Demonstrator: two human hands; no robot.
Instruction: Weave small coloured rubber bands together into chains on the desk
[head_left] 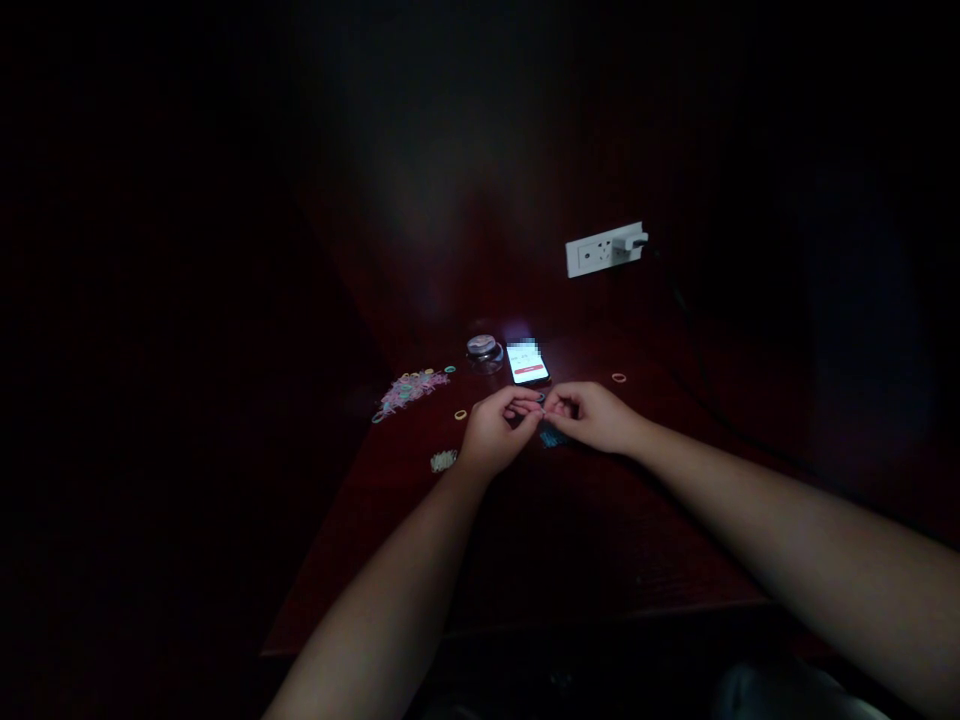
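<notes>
Fingertips bent together, left hand (491,430) and right hand (591,417) meet before the phone (528,364); whether they grasp anything, one cannot tell. Blue pile (553,439) lies below them, also before the phone.

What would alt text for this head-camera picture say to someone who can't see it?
A person's left hand and right hand are close together by a small blue pile on a dark red table. Beyond them are a lit phone and a jar; a pastel heap and a pale pile lie to the left.
</notes>
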